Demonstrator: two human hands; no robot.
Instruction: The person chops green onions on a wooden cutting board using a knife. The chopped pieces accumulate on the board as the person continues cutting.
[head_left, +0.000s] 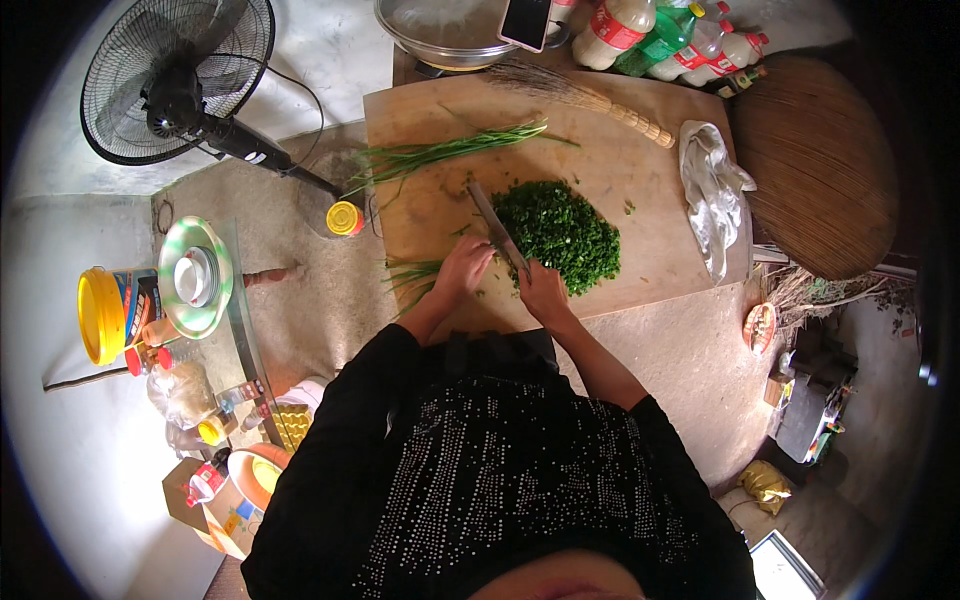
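My right hand (545, 292) grips the handle of a kitchen knife (496, 225), its blade pointing up and left across the wooden board (652, 195). My left hand (466, 264) is beside the blade with its fingers bent, close to the end of a bunch of long green stalks (416, 274), which look like garlic chives; whether the fingers press on them cannot be told. A heap of finely chopped greens (562, 232) lies just right of the knife. Farther up the board rests another bunch of uncut stalks (465, 150).
A straw whisk broom (630, 120) and a white cloth (705, 187) lie on the board. Behind it stand a lidded pan (450, 37), a phone (526, 22) and several bottles (619, 30). A black fan (180, 90) stands back left, a round woven lid (817, 165) at right.
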